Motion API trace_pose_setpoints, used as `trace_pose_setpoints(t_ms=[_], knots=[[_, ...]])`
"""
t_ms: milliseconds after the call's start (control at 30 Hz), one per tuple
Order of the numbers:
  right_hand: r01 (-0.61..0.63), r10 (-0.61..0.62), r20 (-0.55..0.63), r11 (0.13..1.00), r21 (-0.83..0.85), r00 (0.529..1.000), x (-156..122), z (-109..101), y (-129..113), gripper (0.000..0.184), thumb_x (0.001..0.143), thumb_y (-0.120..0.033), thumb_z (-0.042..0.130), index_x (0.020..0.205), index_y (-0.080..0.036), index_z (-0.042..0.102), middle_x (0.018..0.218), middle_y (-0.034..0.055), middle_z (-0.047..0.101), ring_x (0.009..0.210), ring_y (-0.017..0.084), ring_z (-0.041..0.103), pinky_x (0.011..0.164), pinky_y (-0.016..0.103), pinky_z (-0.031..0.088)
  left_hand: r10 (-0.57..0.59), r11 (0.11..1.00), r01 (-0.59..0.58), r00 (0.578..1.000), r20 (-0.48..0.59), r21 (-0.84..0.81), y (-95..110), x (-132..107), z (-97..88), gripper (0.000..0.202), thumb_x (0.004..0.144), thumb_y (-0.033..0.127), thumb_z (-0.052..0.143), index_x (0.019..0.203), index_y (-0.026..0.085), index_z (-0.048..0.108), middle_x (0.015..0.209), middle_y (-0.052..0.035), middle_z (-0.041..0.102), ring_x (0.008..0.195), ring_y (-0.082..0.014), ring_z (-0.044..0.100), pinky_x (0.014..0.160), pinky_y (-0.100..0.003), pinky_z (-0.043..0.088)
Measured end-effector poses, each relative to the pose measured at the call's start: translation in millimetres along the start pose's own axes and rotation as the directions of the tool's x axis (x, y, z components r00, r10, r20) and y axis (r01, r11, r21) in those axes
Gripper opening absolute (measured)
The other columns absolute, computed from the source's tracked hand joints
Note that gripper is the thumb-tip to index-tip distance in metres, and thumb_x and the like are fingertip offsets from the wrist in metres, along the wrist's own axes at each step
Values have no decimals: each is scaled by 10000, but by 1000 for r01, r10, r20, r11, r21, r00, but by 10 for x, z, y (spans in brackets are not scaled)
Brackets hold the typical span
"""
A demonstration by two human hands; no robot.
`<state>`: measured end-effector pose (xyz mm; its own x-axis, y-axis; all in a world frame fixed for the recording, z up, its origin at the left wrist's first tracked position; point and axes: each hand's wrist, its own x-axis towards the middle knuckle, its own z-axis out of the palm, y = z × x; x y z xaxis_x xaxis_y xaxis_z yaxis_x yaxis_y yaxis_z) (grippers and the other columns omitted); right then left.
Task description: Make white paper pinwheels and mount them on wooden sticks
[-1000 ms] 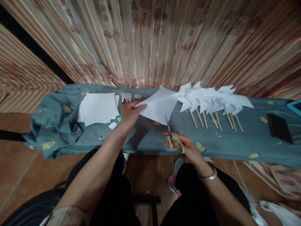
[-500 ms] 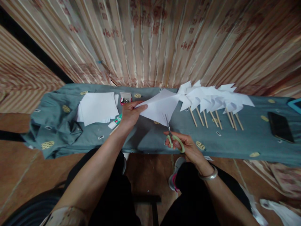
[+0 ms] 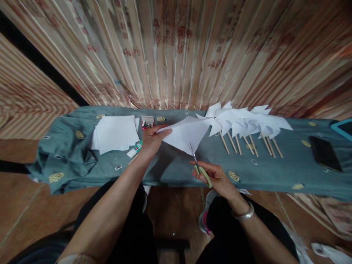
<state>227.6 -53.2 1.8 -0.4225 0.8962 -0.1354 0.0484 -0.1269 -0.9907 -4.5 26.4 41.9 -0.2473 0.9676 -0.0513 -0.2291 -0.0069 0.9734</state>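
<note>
The grip of the left hand (image 3: pixel 151 141) is clamped on the left corner of a white paper sheet (image 3: pixel 185 134), thumb on top. The sheet extends rightward from this grip, raised over the worktop (image 3: pixel 170 176), with a shadow beneath it. The grip of the right hand (image 3: pixel 216 178) is closed around the green handles of scissors (image 3: pixel 196 163), below and right of the sheet. The blades overlap the sheet's lower corner; depth of any cut cannot be determined.

Near the left hand: an open box (image 3: pixel 147 123) of small metal pieces just behind it, and a green-and-white packet (image 3: pixel 134 149) beside the wrist. Further left lies a paper stack (image 3: pixel 118 134). Right of the sheet, paper pinwheels (image 3: pixel 242 123) overlap in a row, sticks pointing toward the person. A dark phone (image 3: pixel 326 153) lies well apart, far right.
</note>
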Motion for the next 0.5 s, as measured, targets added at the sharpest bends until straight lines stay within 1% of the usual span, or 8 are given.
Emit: trace_pose_setpoints(t_ms=[233, 333, 500], knots=[[4, -4, -6, 1000, -21, 1000, 6, 10, -24, 520, 759, -511, 748, 1176, -205, 695, 770, 15, 657, 664, 125, 551, 616, 258, 477, 3, 1000, -2, 1000, -11, 5, 35, -6, 10, 361, 453, 366, 893, 734, 170, 779, 680, -15, 729, 614, -162, 624, 660, -303, 484], [4, -4, -16, 1000, -10, 1000, 11, 14, -23, 523, 751, -523, 752, 1161, -202, 701, 765, 15, 654, 659, 120, 544, 611, 256, 471, 2, 1000, -2, 1000, -7, -6, 41, -11, 16, 361, 454, 375, 896, 727, 170, 778, 671, -12, 725, 616, -161, 623, 671, -304, 482], [10, -9, -22, 999, 32, 1000, 18, 3, 12, 554, 747, -566, 739, 1163, -204, 698, 782, 23, 661, 667, 122, 554, 607, 256, 478, 18, 999, -18, 1000, -11, 44, 31, -17, 23, 376, 464, 405, 886, 731, 164, 775, 652, -13, 713, 611, -171, 623, 649, -310, 479]])
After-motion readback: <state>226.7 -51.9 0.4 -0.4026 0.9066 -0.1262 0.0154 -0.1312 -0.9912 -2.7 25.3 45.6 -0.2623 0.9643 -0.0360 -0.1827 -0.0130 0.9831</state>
